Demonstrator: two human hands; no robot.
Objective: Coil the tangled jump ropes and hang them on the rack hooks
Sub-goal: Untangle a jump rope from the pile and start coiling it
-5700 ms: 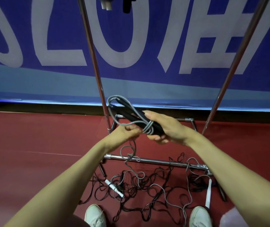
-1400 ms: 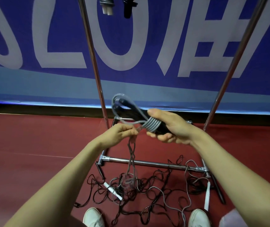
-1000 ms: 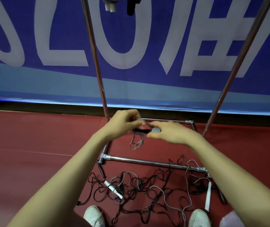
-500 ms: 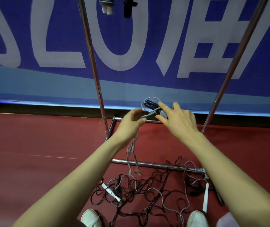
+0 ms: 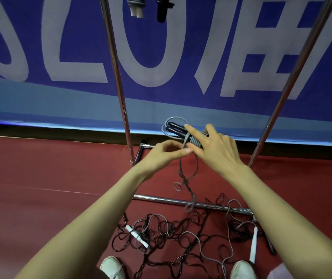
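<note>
My right hand [image 5: 215, 150] holds two black handles [image 5: 174, 127] of a grey jump rope, with grey cord wound in several turns [image 5: 194, 138] around them. My left hand [image 5: 165, 154] pinches the grey cord just left of that bundle. The loose grey cord [image 5: 188, 174] hangs down from my hands toward the tangled pile of black and grey ropes [image 5: 181, 236] on the red floor. Two coiled ropes [image 5: 136, 6] [image 5: 163, 7] hang at the top of the rack.
The chrome rack has a left upright [image 5: 116, 77], a right upright [image 5: 294, 73] and a low crossbar [image 5: 161, 199] on the floor. White handles [image 5: 137, 236] [image 5: 253, 244] lie in the tangle. My white shoes [image 5: 111, 267] [image 5: 241, 270] stand at its near edge. A blue banner [image 5: 181, 47] hangs behind.
Several more turns of grey cord have gone around the black handles. Less cord hangs loose, and its end has lifted off the floor pile.
</note>
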